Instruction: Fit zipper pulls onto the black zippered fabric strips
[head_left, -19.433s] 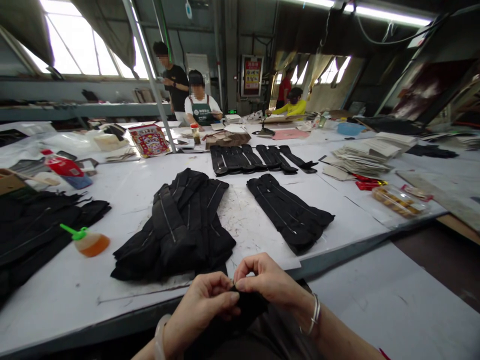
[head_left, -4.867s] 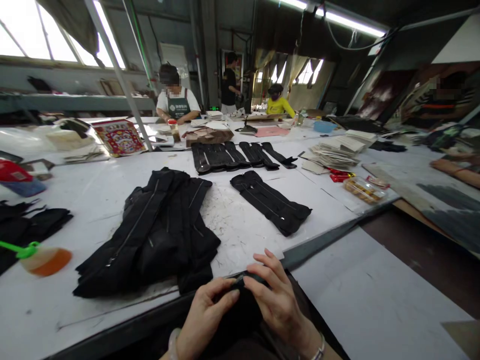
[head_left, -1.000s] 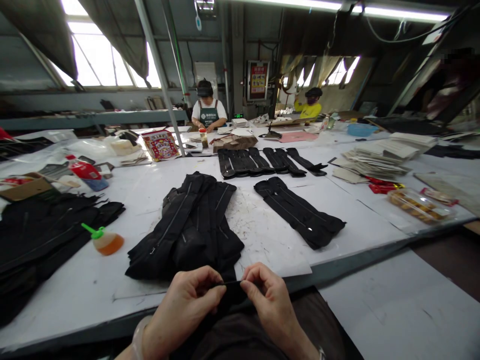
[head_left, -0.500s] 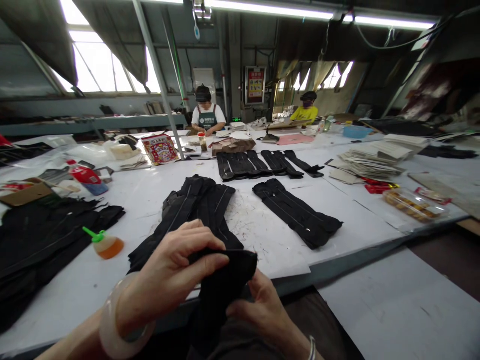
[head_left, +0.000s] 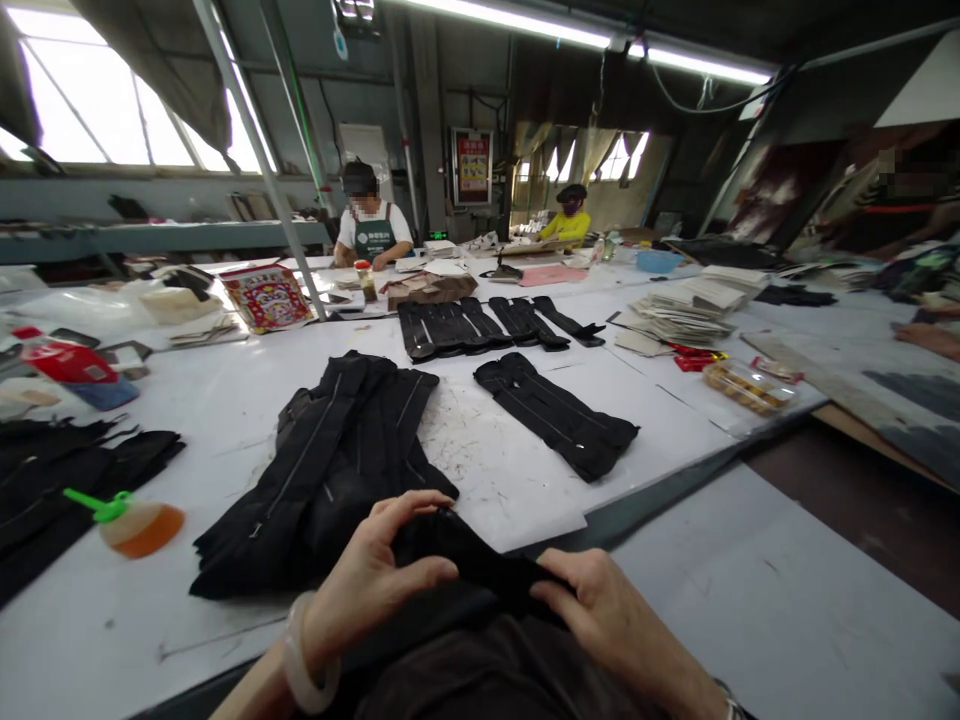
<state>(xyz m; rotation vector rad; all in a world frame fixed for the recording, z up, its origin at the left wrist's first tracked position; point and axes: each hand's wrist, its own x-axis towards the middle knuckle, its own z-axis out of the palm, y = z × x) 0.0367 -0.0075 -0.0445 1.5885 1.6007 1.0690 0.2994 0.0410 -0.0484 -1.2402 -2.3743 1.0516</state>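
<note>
A black fabric piece (head_left: 487, 563) stretches between my two hands above the table's front edge. My left hand (head_left: 382, 565), with a pale bangle at the wrist, grips its left end between thumb and fingers. At the right end my right hand (head_left: 600, 610) pinches the cloth, thumb and fingers closed. Just beyond my left hand lies a pile of black fabric pieces with zippers (head_left: 330, 450). A smaller stack of zippered black pieces (head_left: 559, 415) rests further right. Behind these, several more black strips (head_left: 472, 325) lie in a row.
On the left are a bottle with a green nozzle (head_left: 142, 525), a red-labelled bottle (head_left: 75, 367) and more black cloth (head_left: 75, 480). Stacked grey sheets (head_left: 679, 310) and a clear food box (head_left: 750, 388) stand right. Two people work across the table; another person is at far right.
My hands have moved apart, the right one going right, and the fabric piece between them now lies stretched sideways. The view has turned right, bringing another person into sight.
</note>
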